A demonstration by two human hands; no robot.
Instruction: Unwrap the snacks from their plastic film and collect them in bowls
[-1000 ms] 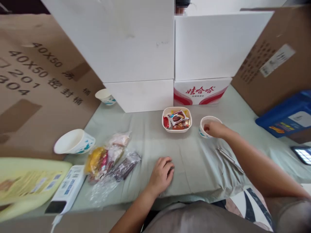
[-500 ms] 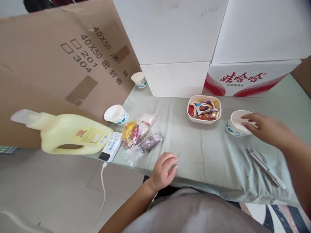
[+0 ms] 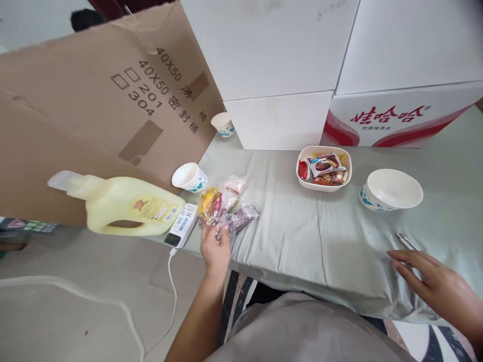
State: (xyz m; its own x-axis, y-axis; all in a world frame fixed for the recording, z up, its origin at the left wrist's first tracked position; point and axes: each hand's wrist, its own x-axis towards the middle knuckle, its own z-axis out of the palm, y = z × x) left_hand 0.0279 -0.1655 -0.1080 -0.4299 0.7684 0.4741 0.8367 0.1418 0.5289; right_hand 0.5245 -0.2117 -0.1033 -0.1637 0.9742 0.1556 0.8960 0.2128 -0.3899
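Observation:
At the table's left front edge my left hand [image 3: 216, 251] has its thumb and fingers closed on the clear wrapper end of a dark packaged snack [image 3: 243, 219]. Behind it lie a yellow-and-red wrapped snack [image 3: 211, 203] and a pale pink wrapped snack [image 3: 234, 186]. My right hand [image 3: 433, 281] hovers low over a thin silver tool [image 3: 406, 241] and hides most of it; its fingers are stretched out, holding nothing. Beyond that hand stands a paper bowl [image 3: 392, 188] with a blue leaf pattern. A white tub [image 3: 323, 187] nearby contains several wrapped snacks.
Two paper cups [image 3: 189, 177] stand on the left, one farther back. A yellow jug [image 3: 132, 206] and a white power bank [image 3: 181, 226] with a cable [image 3: 171, 281] lie at the left edge. White boxes [image 3: 279, 120] and a large brown carton [image 3: 113, 115] wall the table's back and left.
My left hand has moved left and forward onto the dark snack's wrapper. My right hand has left the paper bowl and come back toward me over the silver tool.

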